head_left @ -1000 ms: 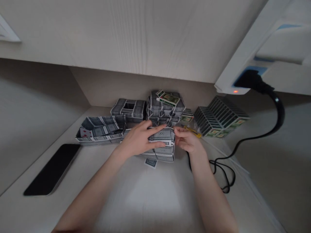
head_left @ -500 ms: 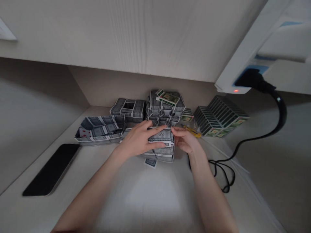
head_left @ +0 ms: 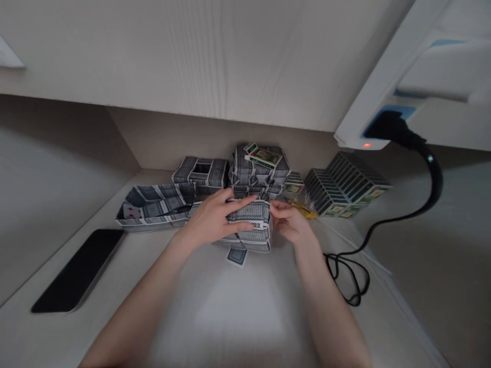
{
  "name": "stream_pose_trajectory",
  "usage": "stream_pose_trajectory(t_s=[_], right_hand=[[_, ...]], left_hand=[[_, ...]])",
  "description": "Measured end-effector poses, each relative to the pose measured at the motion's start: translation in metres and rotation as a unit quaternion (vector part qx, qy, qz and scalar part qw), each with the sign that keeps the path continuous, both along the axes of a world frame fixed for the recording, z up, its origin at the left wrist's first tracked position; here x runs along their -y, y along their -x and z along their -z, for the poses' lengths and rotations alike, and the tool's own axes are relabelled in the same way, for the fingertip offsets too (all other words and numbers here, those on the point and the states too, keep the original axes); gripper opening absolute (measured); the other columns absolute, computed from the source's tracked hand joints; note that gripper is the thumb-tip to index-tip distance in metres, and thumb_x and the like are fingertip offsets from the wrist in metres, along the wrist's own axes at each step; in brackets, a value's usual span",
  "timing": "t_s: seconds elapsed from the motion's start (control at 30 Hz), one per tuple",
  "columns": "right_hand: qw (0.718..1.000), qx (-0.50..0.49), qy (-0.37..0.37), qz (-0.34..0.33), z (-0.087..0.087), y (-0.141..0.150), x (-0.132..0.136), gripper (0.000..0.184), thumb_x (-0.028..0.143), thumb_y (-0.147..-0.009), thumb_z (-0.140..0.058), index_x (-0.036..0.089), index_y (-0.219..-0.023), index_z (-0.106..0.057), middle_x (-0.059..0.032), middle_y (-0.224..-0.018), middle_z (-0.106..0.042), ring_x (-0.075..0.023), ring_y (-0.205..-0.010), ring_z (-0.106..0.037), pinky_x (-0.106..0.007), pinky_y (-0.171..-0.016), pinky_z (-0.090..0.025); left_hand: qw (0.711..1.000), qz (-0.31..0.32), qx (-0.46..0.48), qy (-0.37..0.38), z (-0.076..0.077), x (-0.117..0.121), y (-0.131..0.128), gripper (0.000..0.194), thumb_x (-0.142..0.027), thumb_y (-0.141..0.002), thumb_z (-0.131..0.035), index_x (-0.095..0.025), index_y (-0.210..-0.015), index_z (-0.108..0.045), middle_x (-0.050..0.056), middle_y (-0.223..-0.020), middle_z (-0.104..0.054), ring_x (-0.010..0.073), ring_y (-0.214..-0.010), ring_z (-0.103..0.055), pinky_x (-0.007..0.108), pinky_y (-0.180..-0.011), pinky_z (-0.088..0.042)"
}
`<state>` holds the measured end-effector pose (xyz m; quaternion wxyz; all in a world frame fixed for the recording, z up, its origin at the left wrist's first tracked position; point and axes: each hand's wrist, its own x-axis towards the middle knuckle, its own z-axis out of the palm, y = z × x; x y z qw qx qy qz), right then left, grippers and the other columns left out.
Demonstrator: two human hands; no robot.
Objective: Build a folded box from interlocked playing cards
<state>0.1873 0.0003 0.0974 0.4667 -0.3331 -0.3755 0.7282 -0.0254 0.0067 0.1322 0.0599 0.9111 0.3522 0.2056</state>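
Observation:
A box built of grey-backed playing cards [head_left: 249, 235] stands in front of me, with pale seams along its edges. My left hand [head_left: 209, 217] lies over its left and top, thumb and index finger stretched apart on the surface. At the right upper edge, my right hand [head_left: 287, 220] has thumb and fingers pinched together on the box; what lies between the fingertips is partly hidden. A loose playing card [head_left: 236, 256] rests back-up on the desk by the box's front. Behind stands a taller card-built box [head_left: 261, 176] with a small green card pack [head_left: 263, 156] on top.
At left are an open card-built tray [head_left: 153, 222], a card-built box with an opening [head_left: 201, 171] and a black phone [head_left: 79, 271]. At right are stacked card packs [head_left: 345, 184], a yellow-handled tool [head_left: 303, 208] and a black cable [head_left: 356, 276] plugged into a power strip [head_left: 351, 135].
The whole view has shifted slightly. My left hand stays spread over the card-built box, and my right fingers remain at its right edge. Nothing else has visibly moved.

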Motion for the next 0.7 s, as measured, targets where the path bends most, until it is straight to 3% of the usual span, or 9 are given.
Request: stream_pose_trajectory(t_s=[0.37, 0.53, 0.6, 0.7], right_hand=[[0.999, 0.021, 0.011, 0.046, -0.006, 0.006, 0.005, 0.016, 0.025, -0.057, -0.068, 0.015, -0.059, -0.056, 0.0041, -0.053, -0.05, -0.0078, -0.049, -0.041, -0.022, -0.049, -0.026], [0.996, 0.035, -0.041, 0.064, -0.013, 0.006, 0.008, 0.015, 0.022, -0.062, -0.065, 0.015, -0.056, -0.054, 0.0041, -0.054, -0.045, -0.0082, -0.052, -0.04, -0.022, -0.05, -0.025], [0.995, 0.039, -0.075, 0.05, -0.013, 0.006, 0.009, 0.016, 0.025, -0.064, -0.065, 0.016, -0.058, -0.054, 0.0039, -0.054, -0.043, -0.0085, -0.052, -0.038, -0.023, -0.05, -0.024], [0.991, 0.044, -0.113, 0.05, -0.011, 0.005, 0.01, 0.017, 0.029, -0.066, -0.064, 0.016, -0.06, -0.056, 0.0033, -0.055, -0.043, -0.0089, -0.053, -0.038, -0.023, -0.051, -0.025]], left_hand=[[1.0, 0.003, 0.013, 0.011, 0.001, 0.002, -0.001, 0.059, -0.059, -0.075, -0.044, -0.036, -0.129, -0.034, 0.003, -0.087, -0.044, 0.0174, -0.083, -0.044, 0.028, -0.071, -0.039], [0.991, -0.005, 0.108, 0.082, -0.006, 0.003, 0.003, 0.047, -0.046, -0.086, -0.033, -0.027, -0.129, -0.037, 0.005, -0.1, -0.052, 0.018, -0.094, -0.048, 0.031, -0.081, -0.038], [0.985, -0.02, 0.127, 0.111, -0.009, 0.001, 0.007, 0.041, -0.042, -0.087, -0.032, -0.022, -0.12, -0.048, 0.006, -0.102, -0.055, 0.0183, -0.095, -0.049, 0.03, -0.082, -0.037], [0.979, -0.016, 0.096, 0.178, -0.01, -0.003, 0.013, 0.035, -0.042, -0.084, -0.038, -0.017, -0.092, -0.061, 0.002, -0.083, -0.06, 0.016, -0.076, -0.053, 0.026, -0.068, -0.039]])
